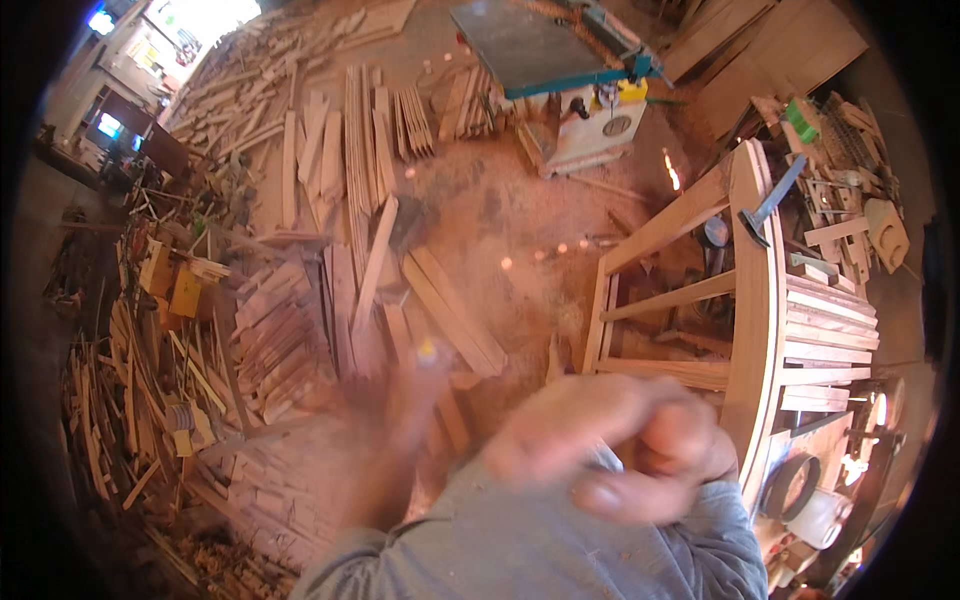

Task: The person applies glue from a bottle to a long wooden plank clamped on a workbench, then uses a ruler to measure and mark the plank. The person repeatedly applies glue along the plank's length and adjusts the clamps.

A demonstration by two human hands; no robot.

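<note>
My right hand (640,440) is in front of my grey shirt, its fingers curled in and the thumb bent below them. Whatever lies inside those fingers, if anything, is hidden. Motion smears my left hand (405,395), which is held out over the wood on the floor, so its fingers cannot be read. A small yellow and white spot (427,352) shows at the blurred left hand; its kind is unclear. Close by on the right stands a wooden frame (757,300) with crossbars, and a dark metal clamp (772,205) sits on its top edge.
Planks (455,310) and long strips (357,150) lie ahead on the dusty floor. Scrap wood (125,390) is heaped at the left. A machine with a flat metal table (545,50) stands at the far side. Stacked slats (830,325) and a white container (820,518) are at the right.
</note>
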